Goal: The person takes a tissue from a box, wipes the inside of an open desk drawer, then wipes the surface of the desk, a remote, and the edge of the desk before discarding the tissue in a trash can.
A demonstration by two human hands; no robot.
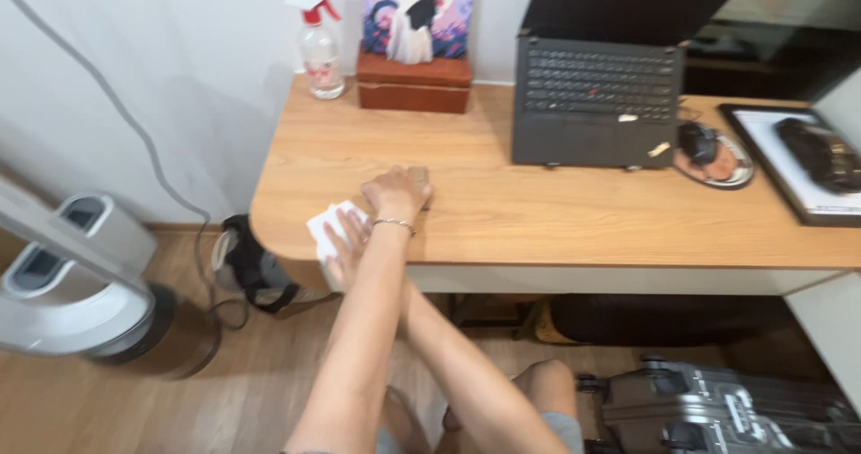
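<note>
**Hands.** The right hand (pixel 345 239) reaches across under the other forearm. It lies flat with fingers spread, pressing on a white cloth (pixel 325 222), not gripping it. The cloth sits at the front edge of the bench (pixel 556 221), near the rounded front-left corner, and partly overhangs the edge. The left hand (pixel 395 194), with a thin bracelet at the wrist, rests on the bench just behind and beside the cloth. It is clenched into a fist; whether it encloses anything cannot be told.

**Progress.** Judged from the surface alone, the wooden top shows no visible spill, streak or wet patch. The cloth is at the front-left part only. The area around the items along the back and right has no cloth on it. How much of the top has been covered cannot be determined.

**Surface.**
- Back-left corner: a clear spray bottle (pixel 320 46) with a red and white trigger.
- Beside it, against the wall: a brown box (pixel 414 84) carrying a colourful picture (pixel 417 10).
- Back centre: an open dark laptop (pixel 596 100).
- Right of the laptop: a mouse (pixel 698 140) on a round pad (pixel 735 174).
- Right edge: a black-framed tray (pixel 771 162) holding a dark object.

**Room.** The floor is wood. A white and grey fan (pixel 72 275) stands left of the bench, with a cable running up the wall. A dark bag (pixel 251 266) lies below the front-left corner. A grey suitcase (pixel 717 409) lies under the right side.
</note>
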